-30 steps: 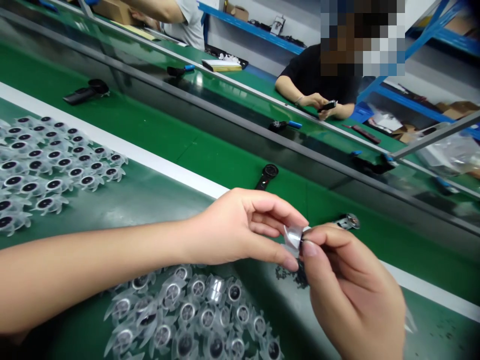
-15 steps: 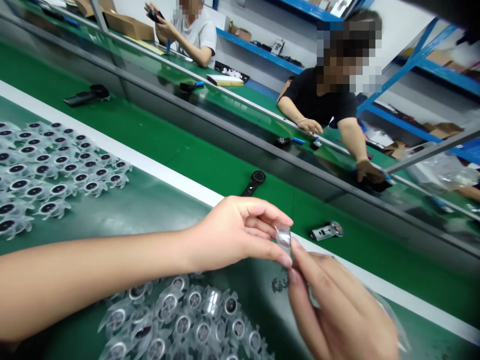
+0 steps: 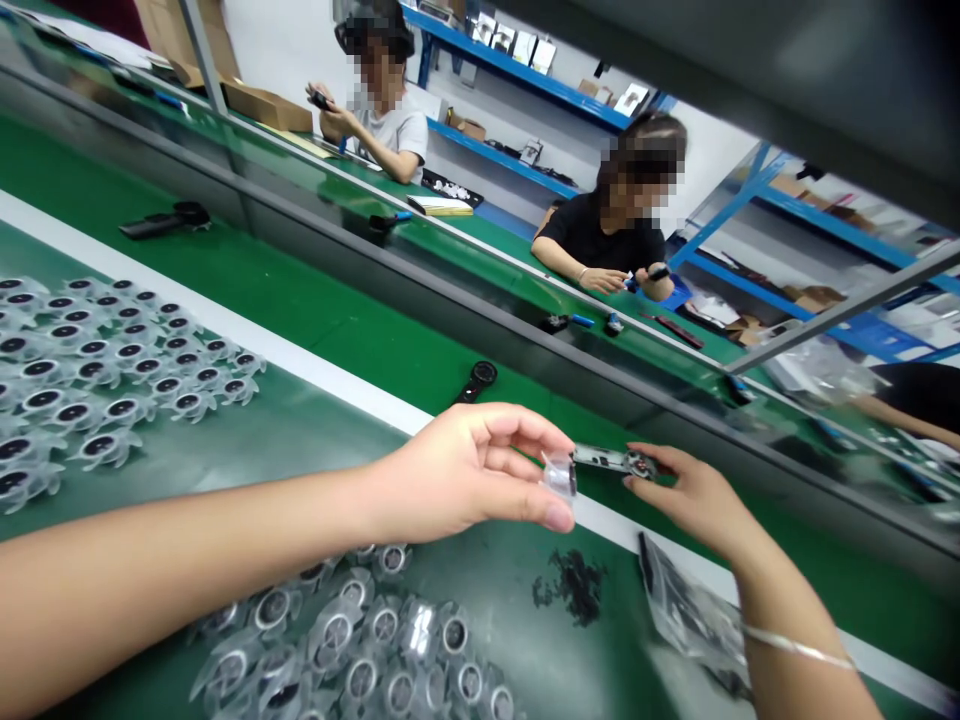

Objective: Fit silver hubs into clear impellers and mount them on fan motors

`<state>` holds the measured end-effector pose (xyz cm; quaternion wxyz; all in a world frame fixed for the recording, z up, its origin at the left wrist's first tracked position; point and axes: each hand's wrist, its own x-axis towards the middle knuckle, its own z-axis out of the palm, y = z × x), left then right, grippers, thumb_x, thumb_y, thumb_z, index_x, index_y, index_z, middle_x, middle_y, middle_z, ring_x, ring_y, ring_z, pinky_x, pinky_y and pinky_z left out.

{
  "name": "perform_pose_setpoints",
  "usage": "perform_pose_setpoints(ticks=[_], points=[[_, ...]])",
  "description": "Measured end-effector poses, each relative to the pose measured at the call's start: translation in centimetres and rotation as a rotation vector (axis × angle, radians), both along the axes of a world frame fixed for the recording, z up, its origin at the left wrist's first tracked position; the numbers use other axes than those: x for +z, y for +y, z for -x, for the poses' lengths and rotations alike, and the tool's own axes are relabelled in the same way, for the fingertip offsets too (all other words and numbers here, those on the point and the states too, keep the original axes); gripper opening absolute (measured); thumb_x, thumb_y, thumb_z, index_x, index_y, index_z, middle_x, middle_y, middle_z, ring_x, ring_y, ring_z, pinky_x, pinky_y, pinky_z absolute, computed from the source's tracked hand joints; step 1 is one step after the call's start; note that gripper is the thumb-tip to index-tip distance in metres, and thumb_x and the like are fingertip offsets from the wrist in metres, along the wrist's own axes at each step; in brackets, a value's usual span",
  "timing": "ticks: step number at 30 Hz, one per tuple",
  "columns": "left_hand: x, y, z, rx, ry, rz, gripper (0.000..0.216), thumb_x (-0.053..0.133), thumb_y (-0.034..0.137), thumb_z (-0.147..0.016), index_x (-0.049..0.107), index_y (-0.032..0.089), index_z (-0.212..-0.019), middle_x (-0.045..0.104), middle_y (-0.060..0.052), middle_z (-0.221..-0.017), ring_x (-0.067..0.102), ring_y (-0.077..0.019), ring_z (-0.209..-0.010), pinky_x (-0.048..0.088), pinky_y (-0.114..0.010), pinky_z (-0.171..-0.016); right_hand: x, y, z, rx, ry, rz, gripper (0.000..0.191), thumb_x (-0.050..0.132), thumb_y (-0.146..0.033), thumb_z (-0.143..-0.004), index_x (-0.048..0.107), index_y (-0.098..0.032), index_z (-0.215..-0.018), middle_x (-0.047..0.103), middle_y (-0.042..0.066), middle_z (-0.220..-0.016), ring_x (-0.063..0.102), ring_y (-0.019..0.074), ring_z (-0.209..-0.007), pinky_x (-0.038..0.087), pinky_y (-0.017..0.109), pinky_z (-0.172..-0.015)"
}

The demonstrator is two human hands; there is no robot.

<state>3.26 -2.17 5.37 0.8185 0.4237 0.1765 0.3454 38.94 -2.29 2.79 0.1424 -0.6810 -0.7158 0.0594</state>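
Pinching a clear plastic piece (image 3: 559,476) between thumb and fingers of my left hand (image 3: 457,470), I am gripping a metal bracket (image 3: 607,460) by its round end in my right hand (image 3: 694,497), just beside it, above the near edge of the green bench (image 3: 495,600); many translucent fan rotors (image 3: 337,632) are left heaped there, apparently unassembled.

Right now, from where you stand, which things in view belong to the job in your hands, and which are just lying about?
Part of the job:
clear plastic fan, held in the left hand
metal bracket, held in the right hand
pile of clear fans

Lying about:
black round-headed tool
scattered small black bits
clear plastic bag
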Motion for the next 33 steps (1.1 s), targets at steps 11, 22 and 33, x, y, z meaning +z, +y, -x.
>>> perform_pose_setpoints(ticks=[11,22,33], points=[[2.0,-0.1,1.5,0.093,0.208,-0.328,0.048,0.095,0.021,-0.060,0.076,0.017,-0.104,0.071,-0.003,-0.094,0.069,-0.0118,-0.075,0.063,-0.025,-0.074,6.1,-9.2,13.0,0.188,0.151,-0.406,0.038,0.071,-0.040,-0.088,0.067,-0.029,-0.124,0.070,0.008,-0.119,0.072,0.0244,-0.093,0.062,0.033,-0.076],[2.3,-0.4,1.6,0.169,0.224,-0.592,0.039,0.094,0.016,-0.062,0.079,0.016,-0.098,0.075,-0.003,-0.100,0.071,-0.0106,-0.086,0.061,-0.018,-0.082,4.2,-10.8,14.4,0.105,0.643,-0.318,0.048,0.083,-0.028,-0.079,0.068,-0.032,-0.125,0.068,0.008,-0.128,0.074,0.0262,-0.103,0.066,0.029,-0.083],[1.9,-0.4,1.4,0.217,0.188,-0.725,0.036,0.093,0.015,-0.063,0.081,0.015,-0.097,0.077,-0.005,-0.100,0.072,-0.0122,-0.083,0.061,-0.020,-0.078,4.1,-11.0,14.3,0.131,0.586,-0.302,0.051,0.081,-0.036,-0.082,0.067,-0.034,-0.132,0.069,0.006,-0.127,0.074,0.0255,-0.099,0.066,0.029,-0.081]])
